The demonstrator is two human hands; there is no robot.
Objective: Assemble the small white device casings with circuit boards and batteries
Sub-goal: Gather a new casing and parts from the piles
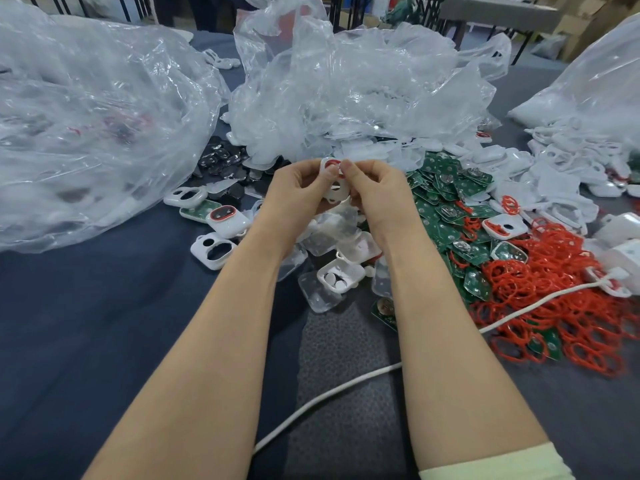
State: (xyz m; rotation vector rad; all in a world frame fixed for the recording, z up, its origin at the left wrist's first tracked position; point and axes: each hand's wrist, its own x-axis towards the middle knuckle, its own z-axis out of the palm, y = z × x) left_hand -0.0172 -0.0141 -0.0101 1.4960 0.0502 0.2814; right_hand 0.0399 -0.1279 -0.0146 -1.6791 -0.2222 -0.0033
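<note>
Two bare forearms reach forward over a dark desk. The left hand and right hand meet around one small white casing, held in the air above the desk. Each grip is closed on it: the fingers curl behind and the thumbs press on its upper front, where a red ring sits in the top opening. It is hard to tell whether the thumbs touch the ring itself or only the rim.

To the left of the held casing lies a large clear bag with dim dark and red shapes inside. Behind the casing, a crumpled clear bag has white parts lying at its mouth on the desk. Far to the right, a third clear bag holds white pieces, with more heaped before it.

Just right of the casing is a heap of green circuit boards, and beyond that a tangle of loose red rings. To the left sits a cluster of dark round parts, possibly batteries. Below the casing lie clear plastic shells and open white casings. A white cable crosses the desk nearer the person.
</note>
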